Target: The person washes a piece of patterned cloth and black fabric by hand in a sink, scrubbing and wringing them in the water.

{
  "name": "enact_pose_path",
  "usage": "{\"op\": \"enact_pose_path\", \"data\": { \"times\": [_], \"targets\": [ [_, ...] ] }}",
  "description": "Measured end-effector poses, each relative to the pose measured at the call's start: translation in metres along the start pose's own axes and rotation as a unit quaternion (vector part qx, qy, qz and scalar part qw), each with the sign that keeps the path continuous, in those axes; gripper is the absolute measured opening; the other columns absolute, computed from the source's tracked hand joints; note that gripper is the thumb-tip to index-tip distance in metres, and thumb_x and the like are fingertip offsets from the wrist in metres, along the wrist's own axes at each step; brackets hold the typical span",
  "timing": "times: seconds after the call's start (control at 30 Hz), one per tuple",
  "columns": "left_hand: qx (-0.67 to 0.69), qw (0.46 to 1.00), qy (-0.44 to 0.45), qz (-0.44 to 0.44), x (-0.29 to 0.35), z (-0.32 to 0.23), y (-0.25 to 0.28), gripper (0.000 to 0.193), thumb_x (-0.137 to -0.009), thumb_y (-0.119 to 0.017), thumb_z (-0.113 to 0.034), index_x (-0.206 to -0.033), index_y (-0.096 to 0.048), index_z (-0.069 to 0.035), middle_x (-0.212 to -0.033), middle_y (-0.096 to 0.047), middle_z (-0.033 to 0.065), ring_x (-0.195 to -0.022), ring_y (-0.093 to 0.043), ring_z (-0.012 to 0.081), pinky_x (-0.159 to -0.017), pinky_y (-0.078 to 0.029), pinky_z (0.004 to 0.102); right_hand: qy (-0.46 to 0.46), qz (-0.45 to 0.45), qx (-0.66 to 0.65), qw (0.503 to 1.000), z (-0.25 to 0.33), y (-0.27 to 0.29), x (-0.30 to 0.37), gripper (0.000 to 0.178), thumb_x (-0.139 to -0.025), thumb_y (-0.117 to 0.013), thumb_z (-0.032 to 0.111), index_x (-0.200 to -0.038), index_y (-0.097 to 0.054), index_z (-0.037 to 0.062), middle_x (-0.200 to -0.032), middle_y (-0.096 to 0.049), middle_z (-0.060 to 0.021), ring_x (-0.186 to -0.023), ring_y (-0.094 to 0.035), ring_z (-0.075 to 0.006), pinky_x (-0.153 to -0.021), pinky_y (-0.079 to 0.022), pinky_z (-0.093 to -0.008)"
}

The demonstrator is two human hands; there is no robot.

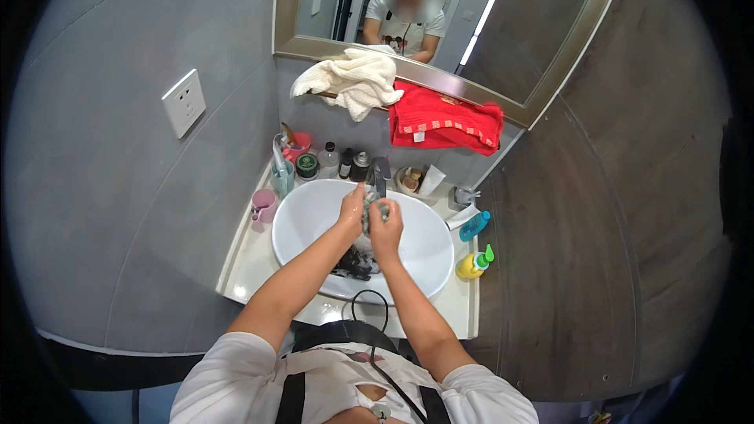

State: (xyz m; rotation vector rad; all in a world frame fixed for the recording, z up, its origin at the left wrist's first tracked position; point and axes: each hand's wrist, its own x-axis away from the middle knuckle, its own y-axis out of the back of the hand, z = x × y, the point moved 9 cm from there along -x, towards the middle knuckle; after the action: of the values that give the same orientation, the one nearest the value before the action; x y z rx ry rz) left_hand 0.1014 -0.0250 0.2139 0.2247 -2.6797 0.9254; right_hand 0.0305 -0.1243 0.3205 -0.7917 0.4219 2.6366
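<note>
Both my hands are over the white oval washbasin [294, 224], close under the dark faucet [381, 177]. Between them is a small wet grey-green cloth [367, 216], bunched up; its exact kind is hard to make out. My left hand [351, 208] presses on the cloth from the left, fingers pointing up toward the faucet. Curled around its right side is my right hand [386, 226]. Below them, a dark wet cloth [357, 265] lies in the basin with whitish suds at its upper edge.
Along the back of the counter stand a green-lidded jar [307, 165], several bottles and a teal cup [283, 180]. A pink cup [265, 206] is at left; a blue bottle [475, 225] and yellow pump bottle [473, 265] are at right. White [357, 82] and red [444, 119] towels hang below the mirror.
</note>
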Motion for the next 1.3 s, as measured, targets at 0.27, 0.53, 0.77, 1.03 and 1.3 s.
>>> {"op": "enact_pose_path", "data": {
  "times": [0.27, 0.53, 0.77, 1.03, 1.3],
  "targets": [
    [-0.202, 0.978, 0.048, 0.033, 0.038, 0.028, -0.045, 0.032, -0.089, -0.039, -0.036, -0.093, -0.056, -0.009, -0.075, -0.054, 0.0060, -0.064, -0.051, 0.0164, -0.054, -0.042, 0.0311, -0.046, -0.013, 0.103, 0.993, -0.038, 0.040, -0.040, 0.023, -0.077, -0.057, 0.026, -0.077, -0.054, 0.0029, -0.075, -0.054, -0.0148, -0.069, -0.053, -0.0302, -0.062, -0.041, -0.0377],
    [-0.177, 0.984, 0.004, -0.021, 0.035, 0.038, -0.029, 0.031, -0.088, -0.042, -0.034, -0.083, -0.052, -0.005, -0.067, -0.047, 0.0028, -0.057, -0.045, 0.0148, -0.050, -0.039, 0.0280, -0.141, 0.019, 0.050, 0.989, -0.072, 0.032, -0.021, 0.018, -0.077, -0.058, 0.018, -0.078, -0.052, 0.0017, -0.078, -0.055, -0.0134, -0.071, -0.052, -0.0258, -0.066, -0.041, -0.0324],
    [-0.033, 0.999, 0.020, -0.034, 0.014, 0.040, 0.001, 0.031, -0.088, -0.039, -0.030, -0.087, -0.054, -0.003, -0.071, -0.050, 0.0074, -0.063, -0.048, 0.0172, -0.055, -0.041, 0.0318, -0.021, 0.021, -0.008, 1.000, -0.028, 0.011, 0.009, 0.018, -0.081, -0.053, 0.019, -0.077, -0.054, 0.0017, -0.073, -0.052, -0.0133, -0.069, -0.051, -0.0265, -0.067, -0.041, -0.0322],
    [-0.051, 0.995, 0.085, -0.003, -0.007, 0.069, 0.011, 0.035, -0.089, -0.038, -0.033, -0.087, -0.055, -0.003, -0.076, -0.056, 0.0093, -0.069, -0.054, 0.0191, -0.061, -0.043, 0.0335, -0.061, 0.040, 0.004, 0.997, -0.049, 0.010, 0.011, 0.022, -0.082, -0.052, 0.025, -0.079, -0.054, 0.0034, -0.083, -0.052, -0.0130, -0.075, -0.053, -0.0311, -0.065, -0.041, -0.0369],
    [-0.317, 0.948, 0.013, 0.040, 0.029, 0.099, 0.006, 0.039, -0.086, -0.040, -0.041, -0.086, -0.056, -0.005, -0.071, -0.054, 0.0034, -0.060, -0.050, 0.0146, -0.043, -0.037, 0.0314, -0.186, 0.110, 0.163, 0.963, -0.157, 0.033, 0.009, 0.034, -0.086, -0.045, 0.032, -0.071, -0.050, 0.0024, -0.064, -0.051, -0.0195, -0.058, -0.048, -0.0348, -0.056, -0.039, -0.0388]
  ]
}}
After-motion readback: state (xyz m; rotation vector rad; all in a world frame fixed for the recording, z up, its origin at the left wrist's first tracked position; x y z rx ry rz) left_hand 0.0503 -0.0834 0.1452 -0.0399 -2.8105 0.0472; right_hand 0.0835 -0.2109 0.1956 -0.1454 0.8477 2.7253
